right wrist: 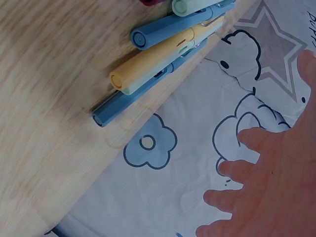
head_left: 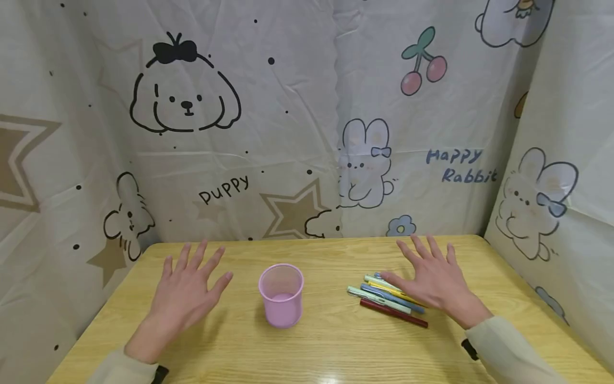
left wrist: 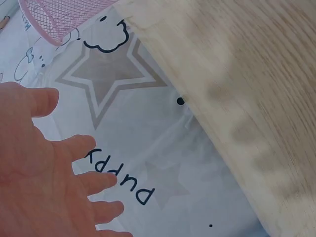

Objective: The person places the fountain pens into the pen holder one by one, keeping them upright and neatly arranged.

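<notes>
My left hand (head_left: 184, 293) is spread above the left part of the table, palm down, with nothing in it. To its right stands an upright pink mesh cup (head_left: 283, 312), whose mesh wall (left wrist: 64, 19) shows at the top of the left wrist view. My right hand (head_left: 436, 280), fingers also spread, hovers by a bunch of pens and overlaps their right ends in the head view. Among them are a dark red pen (head_left: 393, 313), a pale green pen (head_left: 379, 300), a yellow pen (right wrist: 153, 54) and a blue pen (right wrist: 133, 101). In the right wrist view the fingers hold nothing.
The light wooden table (head_left: 230, 352) ends at a printed cloth (head_left: 297, 133) hung along its back. More cloth hangs at the left and right sides. A dark band (head_left: 470, 349) shows at the right sleeve, another (head_left: 160, 375) at the left.
</notes>
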The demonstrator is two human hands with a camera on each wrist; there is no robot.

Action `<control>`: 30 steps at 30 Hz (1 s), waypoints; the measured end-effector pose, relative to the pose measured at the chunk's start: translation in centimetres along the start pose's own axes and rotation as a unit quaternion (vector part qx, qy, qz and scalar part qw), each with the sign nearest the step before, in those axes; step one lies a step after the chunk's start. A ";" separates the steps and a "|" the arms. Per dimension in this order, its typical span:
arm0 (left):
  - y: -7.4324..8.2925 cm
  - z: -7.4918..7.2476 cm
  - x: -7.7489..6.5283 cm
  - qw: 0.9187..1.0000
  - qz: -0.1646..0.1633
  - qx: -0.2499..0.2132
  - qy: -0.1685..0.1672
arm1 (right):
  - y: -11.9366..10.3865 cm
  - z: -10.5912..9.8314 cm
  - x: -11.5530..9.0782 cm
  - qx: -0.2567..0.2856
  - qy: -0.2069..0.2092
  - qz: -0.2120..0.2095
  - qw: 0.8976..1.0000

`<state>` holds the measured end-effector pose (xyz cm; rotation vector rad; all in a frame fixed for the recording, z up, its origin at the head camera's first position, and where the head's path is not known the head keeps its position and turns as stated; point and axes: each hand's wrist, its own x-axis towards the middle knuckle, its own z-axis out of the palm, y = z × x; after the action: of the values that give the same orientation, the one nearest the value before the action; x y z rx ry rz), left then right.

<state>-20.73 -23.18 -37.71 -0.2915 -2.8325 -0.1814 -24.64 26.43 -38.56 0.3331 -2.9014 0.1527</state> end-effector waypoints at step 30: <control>0.7 0.0 -2.9 1.000 0.015 -0.018 0.017 | -0.2 0.6 -3.3 -0.005 0.013 -0.045 0.999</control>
<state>-17.81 -22.98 -38.52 -0.3343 -2.7911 -0.2303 -21.54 26.84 -39.92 0.4559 -2.8549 0.1276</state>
